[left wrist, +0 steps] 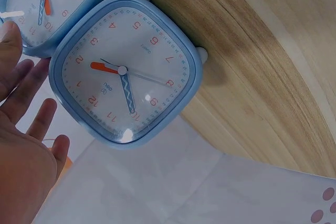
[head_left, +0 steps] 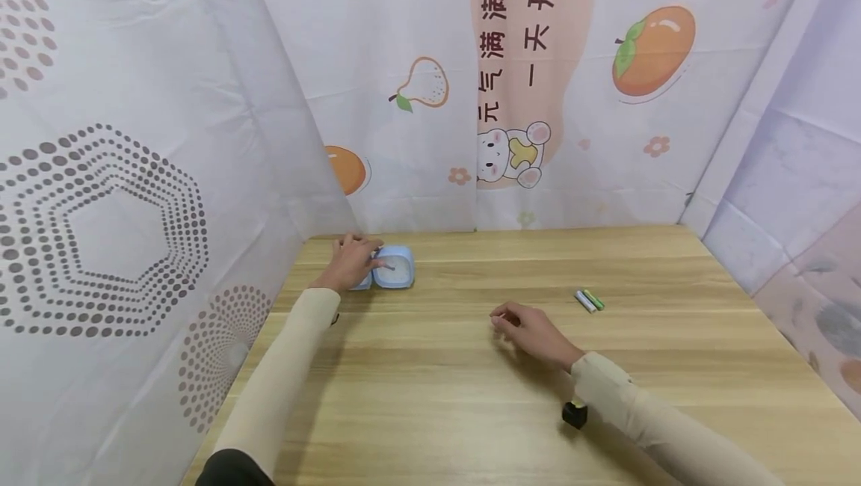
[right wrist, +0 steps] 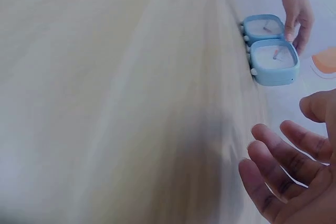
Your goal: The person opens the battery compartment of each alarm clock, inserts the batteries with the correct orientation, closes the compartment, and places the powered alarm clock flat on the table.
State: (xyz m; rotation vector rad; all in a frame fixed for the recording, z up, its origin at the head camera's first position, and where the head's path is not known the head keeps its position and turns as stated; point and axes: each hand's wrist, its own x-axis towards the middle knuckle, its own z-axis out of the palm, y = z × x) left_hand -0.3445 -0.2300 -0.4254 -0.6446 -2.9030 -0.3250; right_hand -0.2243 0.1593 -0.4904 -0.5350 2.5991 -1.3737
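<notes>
Two light-blue square alarm clocks with white faces stand side by side at the table's far left corner. In the head view the right clock (head_left: 400,277) is mostly visible, while my left hand (head_left: 353,262) covers much of the left clock (head_left: 362,284). The left wrist view shows one clock (left wrist: 149,80) whole and the other clock (left wrist: 71,1) cut off. My left thumb overlaps the cut-off clock's edge, and the other fingers are extended and spread beside the clocks. Over the table's middle, my right hand (head_left: 531,331) has loosely bent fingers and holds nothing.
Two small cylinders, one silver-blue (head_left: 585,301) and one green (head_left: 595,300), lie on the wooden table (head_left: 430,396) right of my right hand. A printed curtain (head_left: 417,15) hangs along the far edge, with another patterned sheet (head_left: 134,105) on the left.
</notes>
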